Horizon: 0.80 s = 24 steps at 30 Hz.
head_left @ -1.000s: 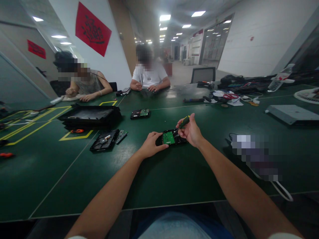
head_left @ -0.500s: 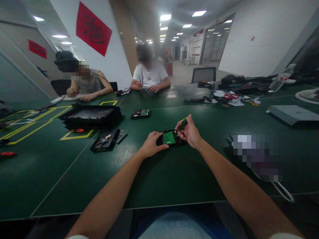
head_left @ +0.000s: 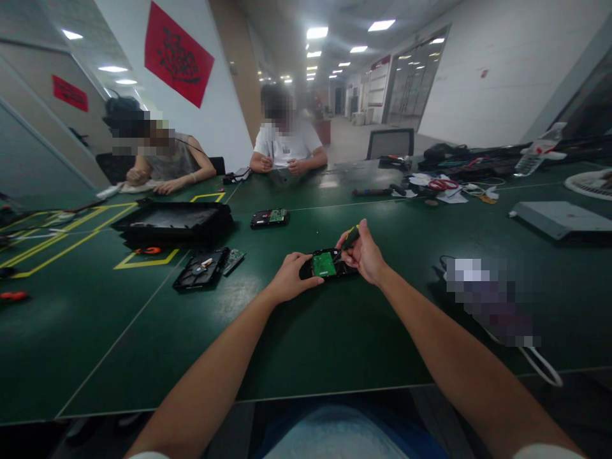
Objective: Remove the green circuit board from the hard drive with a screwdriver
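Note:
A black hard drive (head_left: 329, 264) with a green circuit board facing up lies on the green table (head_left: 335, 331) in front of me. My left hand (head_left: 289, 277) grips the drive's left end, fingers curled around it. My right hand (head_left: 364, 254) is closed around a screwdriver (head_left: 350, 237) with a yellow-and-black handle, its tip pointing down onto the right part of the drive.
Another hard drive (head_left: 269, 218) lies farther back, an opened drive with a loose board (head_left: 206, 268) to the left, and a black tray (head_left: 174, 222) behind it. Two people sit at the far side. A grey box (head_left: 559, 218), cables and scissors (head_left: 442, 185) lie to the right.
My right hand with the screwdriver has shifted slightly, lowering a little toward the drive. My left hand stays on the drive's left end.

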Each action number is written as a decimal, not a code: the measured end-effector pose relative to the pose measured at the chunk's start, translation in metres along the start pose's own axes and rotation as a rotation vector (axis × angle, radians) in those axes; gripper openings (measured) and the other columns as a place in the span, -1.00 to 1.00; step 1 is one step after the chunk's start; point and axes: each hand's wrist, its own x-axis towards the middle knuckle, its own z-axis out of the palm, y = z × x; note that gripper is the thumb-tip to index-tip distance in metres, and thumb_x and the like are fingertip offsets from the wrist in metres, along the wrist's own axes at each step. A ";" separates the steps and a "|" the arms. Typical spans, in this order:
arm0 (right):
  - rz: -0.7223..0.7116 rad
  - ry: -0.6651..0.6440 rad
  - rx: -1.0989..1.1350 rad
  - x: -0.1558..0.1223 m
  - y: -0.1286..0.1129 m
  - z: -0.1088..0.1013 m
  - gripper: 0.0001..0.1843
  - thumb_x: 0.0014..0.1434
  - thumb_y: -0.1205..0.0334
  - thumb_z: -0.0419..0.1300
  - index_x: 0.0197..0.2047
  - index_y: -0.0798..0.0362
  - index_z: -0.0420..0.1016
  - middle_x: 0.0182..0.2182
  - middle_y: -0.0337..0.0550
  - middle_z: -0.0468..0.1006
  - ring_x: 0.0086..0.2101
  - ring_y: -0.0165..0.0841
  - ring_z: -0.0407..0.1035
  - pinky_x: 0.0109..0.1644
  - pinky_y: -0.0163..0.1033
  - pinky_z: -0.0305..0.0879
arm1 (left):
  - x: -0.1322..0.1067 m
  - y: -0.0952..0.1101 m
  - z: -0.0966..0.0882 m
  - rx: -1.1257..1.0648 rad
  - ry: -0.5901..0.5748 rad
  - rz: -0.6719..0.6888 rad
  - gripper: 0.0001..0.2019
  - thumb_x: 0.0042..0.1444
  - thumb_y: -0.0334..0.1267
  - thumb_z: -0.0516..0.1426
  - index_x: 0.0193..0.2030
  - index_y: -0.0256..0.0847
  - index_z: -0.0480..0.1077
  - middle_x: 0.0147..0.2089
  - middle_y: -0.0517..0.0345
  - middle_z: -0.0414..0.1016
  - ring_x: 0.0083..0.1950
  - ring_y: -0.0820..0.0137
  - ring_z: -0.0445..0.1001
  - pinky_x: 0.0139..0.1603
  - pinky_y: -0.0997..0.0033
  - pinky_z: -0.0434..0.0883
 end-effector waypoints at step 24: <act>-0.009 -0.022 -0.022 -0.002 -0.003 0.003 -0.17 0.18 -0.68 0.00 -0.31 0.00 0.46 -0.37 -0.15 0.55 -0.64 -0.51 0.15 -0.64 -0.33 -0.25 | 0.000 -0.001 0.001 -0.020 0.006 -0.003 -0.21 0.13 0.20 0.34 0.40 -0.17 0.37 0.23 -0.13 0.41 0.31 0.02 0.39 0.41 -0.07 0.35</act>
